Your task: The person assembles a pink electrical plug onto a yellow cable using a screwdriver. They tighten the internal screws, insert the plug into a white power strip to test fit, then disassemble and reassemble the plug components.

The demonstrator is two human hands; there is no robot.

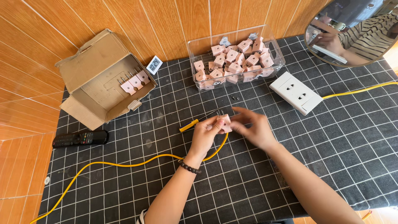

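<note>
My left hand (205, 135) and my right hand (253, 128) meet over the middle of the black grid mat (331, 145). Between them they hold a small pink plug (224, 122) with metal prongs pointing up. The left hand grips it from the left; the right hand's fingers pinch its right side. A yellow cable (124, 164) runs from under the hands toward the lower left. A yellow-handled screwdriver (189, 125) lies just left of the hands on the mat.
A clear plastic bin (198, 45) holds several pink plugs at the back. An open cardboard box (95, 54) with three plugs lies back left. A white socket block (295, 92) with a yellow cord, a black remote (81, 138), a small clock (154, 64), two screws (235, 98) and a round mirror (352, 33).
</note>
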